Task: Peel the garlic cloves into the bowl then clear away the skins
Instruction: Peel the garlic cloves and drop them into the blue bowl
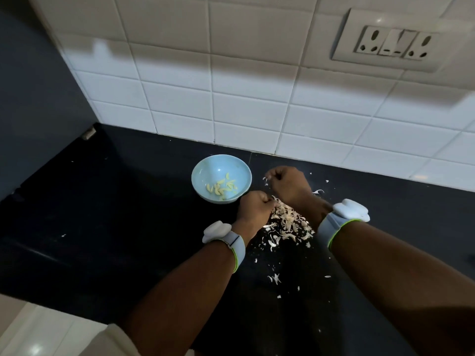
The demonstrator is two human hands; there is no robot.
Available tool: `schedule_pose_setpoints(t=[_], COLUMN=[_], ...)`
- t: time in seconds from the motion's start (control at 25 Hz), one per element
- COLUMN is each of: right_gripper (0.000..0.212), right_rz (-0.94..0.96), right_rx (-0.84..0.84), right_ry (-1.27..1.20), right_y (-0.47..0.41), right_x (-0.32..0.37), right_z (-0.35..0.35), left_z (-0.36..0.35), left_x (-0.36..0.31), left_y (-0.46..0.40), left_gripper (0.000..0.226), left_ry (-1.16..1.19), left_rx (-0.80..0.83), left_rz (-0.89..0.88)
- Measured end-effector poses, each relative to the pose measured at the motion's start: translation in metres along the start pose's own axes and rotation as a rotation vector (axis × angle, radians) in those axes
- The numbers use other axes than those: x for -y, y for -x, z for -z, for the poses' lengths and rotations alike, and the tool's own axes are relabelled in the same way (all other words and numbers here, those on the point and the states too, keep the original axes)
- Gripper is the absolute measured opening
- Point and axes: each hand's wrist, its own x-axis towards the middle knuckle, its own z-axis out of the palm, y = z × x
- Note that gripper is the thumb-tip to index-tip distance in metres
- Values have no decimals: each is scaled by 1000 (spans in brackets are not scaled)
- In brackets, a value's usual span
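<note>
A light blue bowl [205, 173] stands on the black counter and holds several peeled yellowish garlic cloves [221, 188]. To its right lies a heap of pale garlic skins [289, 223], with loose bits scattered toward me. My left hand [254, 205] hovers at the heap's left edge with fingers curled and pinches some skin. My right hand [286, 183] is just beyond the heap, fingers curled, with a scrap of skin showing at its fingertips. What lies inside either fist is hidden.
The black counter [115, 214] meets a white tiled wall [257, 98] at the back. A wall socket [393, 44] sits high at the right. The counter's front edge runs at the lower left above a pale floor [38, 330]. Both wrists carry pale bands.
</note>
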Motion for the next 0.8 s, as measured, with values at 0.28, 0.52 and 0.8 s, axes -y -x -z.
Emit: schedule_pose_setpoints(t=[0.28,0.52,0.8], right_gripper=[11,17,16], right_rz=[-118,-100,-130], right_rx=[203,264,172], right_ry=[405,375,299], right_y=[29,34,35], right_x=[-73,-96,-96], right_z=[41,28,30], left_z=[-15,-20,-10], left_x=[-19,-19,-26], left_y=[4,13,23], left_gripper=[27,53,59], left_ry=[-114,-16,-5], left_rx=[-2,10,100], left_rz=[-69,-81,-95])
